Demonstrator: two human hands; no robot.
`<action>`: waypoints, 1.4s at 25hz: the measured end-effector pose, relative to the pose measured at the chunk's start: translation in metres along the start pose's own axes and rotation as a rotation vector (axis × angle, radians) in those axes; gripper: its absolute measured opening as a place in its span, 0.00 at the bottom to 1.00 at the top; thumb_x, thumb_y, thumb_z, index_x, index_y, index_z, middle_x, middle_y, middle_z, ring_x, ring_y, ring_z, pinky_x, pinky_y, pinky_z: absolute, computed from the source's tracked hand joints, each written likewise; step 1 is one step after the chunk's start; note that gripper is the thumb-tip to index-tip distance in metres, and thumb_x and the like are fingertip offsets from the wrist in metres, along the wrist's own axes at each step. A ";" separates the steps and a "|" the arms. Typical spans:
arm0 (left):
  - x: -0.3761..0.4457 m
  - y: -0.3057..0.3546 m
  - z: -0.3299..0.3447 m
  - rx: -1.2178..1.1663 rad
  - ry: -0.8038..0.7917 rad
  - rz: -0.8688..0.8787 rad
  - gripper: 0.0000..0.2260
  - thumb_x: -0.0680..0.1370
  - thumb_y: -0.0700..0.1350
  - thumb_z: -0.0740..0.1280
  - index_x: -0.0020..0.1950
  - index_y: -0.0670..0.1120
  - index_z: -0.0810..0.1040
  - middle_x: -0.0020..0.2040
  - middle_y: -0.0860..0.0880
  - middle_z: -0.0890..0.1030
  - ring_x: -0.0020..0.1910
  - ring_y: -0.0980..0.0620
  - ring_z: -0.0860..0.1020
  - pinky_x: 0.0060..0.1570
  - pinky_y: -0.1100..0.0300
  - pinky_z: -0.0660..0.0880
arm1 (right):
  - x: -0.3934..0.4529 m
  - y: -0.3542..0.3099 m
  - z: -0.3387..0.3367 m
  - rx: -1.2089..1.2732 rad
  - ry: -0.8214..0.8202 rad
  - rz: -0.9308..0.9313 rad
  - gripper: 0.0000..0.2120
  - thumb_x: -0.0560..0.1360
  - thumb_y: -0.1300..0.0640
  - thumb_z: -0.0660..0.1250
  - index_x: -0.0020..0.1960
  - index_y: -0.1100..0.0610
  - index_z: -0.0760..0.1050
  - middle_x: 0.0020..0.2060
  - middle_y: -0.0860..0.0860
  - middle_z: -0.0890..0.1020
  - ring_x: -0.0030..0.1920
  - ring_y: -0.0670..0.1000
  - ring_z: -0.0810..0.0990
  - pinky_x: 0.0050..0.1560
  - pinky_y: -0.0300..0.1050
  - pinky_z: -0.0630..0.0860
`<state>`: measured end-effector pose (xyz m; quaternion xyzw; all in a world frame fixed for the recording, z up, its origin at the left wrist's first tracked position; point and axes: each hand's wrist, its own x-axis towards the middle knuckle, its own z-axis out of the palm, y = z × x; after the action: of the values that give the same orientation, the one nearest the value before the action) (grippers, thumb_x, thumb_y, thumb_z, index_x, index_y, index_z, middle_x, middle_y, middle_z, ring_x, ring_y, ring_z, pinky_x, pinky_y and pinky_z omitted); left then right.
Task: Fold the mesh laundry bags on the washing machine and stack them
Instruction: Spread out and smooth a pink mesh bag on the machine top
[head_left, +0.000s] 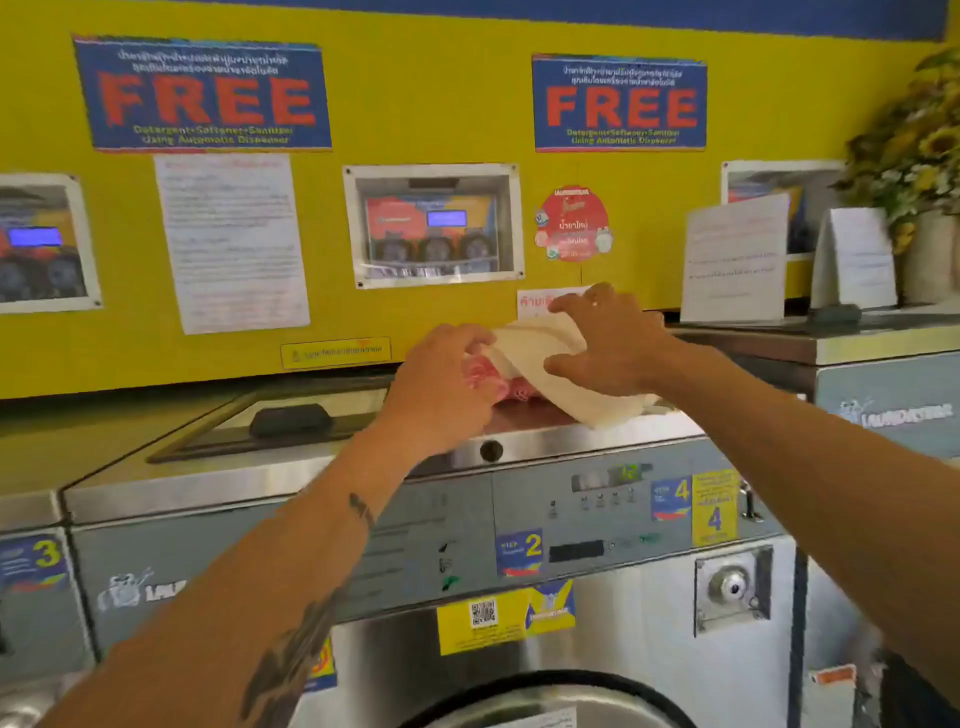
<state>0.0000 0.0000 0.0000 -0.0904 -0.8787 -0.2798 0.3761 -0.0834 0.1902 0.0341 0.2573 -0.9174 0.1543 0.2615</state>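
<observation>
Self-service laundromat: numbered steel washing machines (519, 519), wall detergent dispensers (434, 226), "FREE" detergent posters (202, 93).

We are seeing two bare forearms with no sleeves reaching into view. Dark tattoos are showing on our left forearm (291, 597): a small mark near the wrist and a larger, blurry patch lower down. Our right forearm (810, 447) is showing no markings, and a small ring is glinting on our right hand (608, 338).
</observation>
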 end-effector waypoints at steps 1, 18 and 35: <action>0.024 -0.010 0.009 0.042 -0.022 0.029 0.22 0.70 0.41 0.72 0.63 0.51 0.76 0.57 0.52 0.74 0.53 0.50 0.76 0.55 0.55 0.75 | 0.022 0.006 0.008 -0.035 -0.062 0.000 0.37 0.68 0.33 0.65 0.73 0.39 0.57 0.76 0.54 0.57 0.76 0.62 0.55 0.70 0.70 0.56; 0.177 -0.115 0.080 0.135 -0.491 -0.251 0.52 0.63 0.66 0.72 0.77 0.65 0.40 0.80 0.53 0.48 0.77 0.45 0.57 0.72 0.43 0.63 | 0.174 0.063 0.068 0.437 -0.210 -0.028 0.19 0.78 0.59 0.65 0.67 0.46 0.76 0.68 0.49 0.77 0.69 0.51 0.72 0.65 0.44 0.66; 0.191 -0.151 0.020 0.307 -0.619 -0.002 0.27 0.73 0.40 0.67 0.73 0.52 0.70 0.71 0.48 0.73 0.68 0.46 0.71 0.65 0.53 0.70 | 0.145 0.083 0.044 -0.255 -0.242 0.350 0.33 0.73 0.51 0.66 0.76 0.49 0.61 0.74 0.53 0.66 0.73 0.59 0.65 0.71 0.59 0.62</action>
<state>-0.2020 -0.1230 0.0609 -0.1126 -0.9831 -0.1037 0.1006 -0.2526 0.1829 0.0671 0.0761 -0.9847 0.0481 0.1493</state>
